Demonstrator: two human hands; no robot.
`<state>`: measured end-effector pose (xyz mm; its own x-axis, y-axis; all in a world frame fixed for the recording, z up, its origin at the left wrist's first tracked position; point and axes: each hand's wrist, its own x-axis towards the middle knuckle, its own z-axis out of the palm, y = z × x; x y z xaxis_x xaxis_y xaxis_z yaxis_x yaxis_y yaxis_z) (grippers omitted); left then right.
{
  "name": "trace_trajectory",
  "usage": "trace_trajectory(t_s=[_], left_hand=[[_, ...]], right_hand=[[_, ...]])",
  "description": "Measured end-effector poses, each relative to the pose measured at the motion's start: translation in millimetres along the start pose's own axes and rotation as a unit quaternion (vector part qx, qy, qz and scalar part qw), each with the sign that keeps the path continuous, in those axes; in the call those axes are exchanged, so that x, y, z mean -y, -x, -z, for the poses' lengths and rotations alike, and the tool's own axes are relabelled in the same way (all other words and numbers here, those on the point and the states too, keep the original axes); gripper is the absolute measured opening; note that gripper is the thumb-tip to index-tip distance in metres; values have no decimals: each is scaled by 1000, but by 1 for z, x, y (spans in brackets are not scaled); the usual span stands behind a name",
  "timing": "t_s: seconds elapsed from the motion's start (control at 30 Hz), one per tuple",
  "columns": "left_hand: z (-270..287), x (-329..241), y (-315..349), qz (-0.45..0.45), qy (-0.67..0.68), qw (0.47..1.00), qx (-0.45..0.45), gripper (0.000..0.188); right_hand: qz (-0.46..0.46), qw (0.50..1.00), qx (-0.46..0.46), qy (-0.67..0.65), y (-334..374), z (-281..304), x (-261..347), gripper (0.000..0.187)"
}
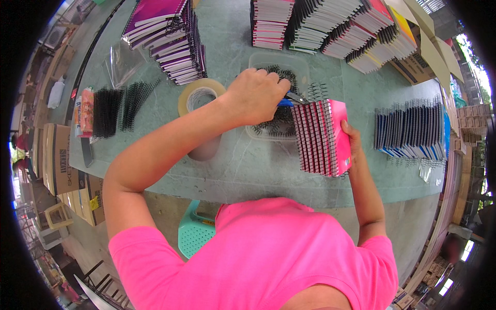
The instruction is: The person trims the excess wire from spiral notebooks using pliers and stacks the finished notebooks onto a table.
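Observation:
My left hand (256, 95) is closed around the blue-handled pliers (295, 97). Their metal jaws reach the far top corner of a row of pink spiral notebooks (315, 137). Around the right side of this row my right hand (352, 138) is wrapped, with its thumb on the pink cover and its other fingers mostly hidden. The notebooks stand with their black coil spines toward my left hand. Under the left hand and pliers, a clear plastic tub (304, 62) holds a heap of black wire coil bits (279, 126). A loose coil (318, 91) sticks up beyond the notebooks.
A tape roll (185, 101) lies left of the tub. Black coils (107, 111) lie farther left. Purple notebooks (178, 46) stack at the far left; more stacks (325, 26) line the far side. Blue notebooks (411, 126) stand at right, and a green stool (195, 237) is below the table.

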<state>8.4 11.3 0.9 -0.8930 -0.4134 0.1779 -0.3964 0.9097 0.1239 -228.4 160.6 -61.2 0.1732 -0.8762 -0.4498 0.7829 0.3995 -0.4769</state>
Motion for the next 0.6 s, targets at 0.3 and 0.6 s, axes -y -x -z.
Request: trace_trajectory(t_s=[0.3,0.6], left_hand=[[9,-1,0,-13,-1,998,-61,33],[9,-5,-2,18,46,998,34,25]], right_hand=[[11,1000,-14,10,-1,4,1,46],[-11,1000,-7,16,2,-2,0,47]])
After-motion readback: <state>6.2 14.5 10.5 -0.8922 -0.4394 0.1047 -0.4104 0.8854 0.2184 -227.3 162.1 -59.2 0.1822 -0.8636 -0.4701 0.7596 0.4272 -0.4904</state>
